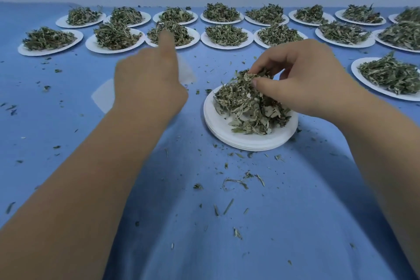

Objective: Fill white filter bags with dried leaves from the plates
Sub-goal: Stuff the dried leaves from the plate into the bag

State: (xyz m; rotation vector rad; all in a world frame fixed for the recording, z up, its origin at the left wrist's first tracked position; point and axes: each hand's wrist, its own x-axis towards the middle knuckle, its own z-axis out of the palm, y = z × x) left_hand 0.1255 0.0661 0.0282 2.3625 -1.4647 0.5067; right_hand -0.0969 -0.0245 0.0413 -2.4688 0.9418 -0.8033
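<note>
A white filter bag (101, 95) lies under my left hand (147, 84), showing as a pale, blurred sheet at both sides of the hand. My left hand grips it with the index finger pointing up. A heap of dried leaves (245, 107) sits on a stack of white plates (227, 134) right of centre. My right hand (304, 79) reaches into the top of that heap, thumb and fingers pinching a clump of leaves.
Two rows of white plates (227, 41) heaped with dried leaves run along the far side of the blue cloth (68, 120). Another heaped plate (386, 77) stands at the right edge. Loose leaf bits (236, 182) are scattered over the cloth.
</note>
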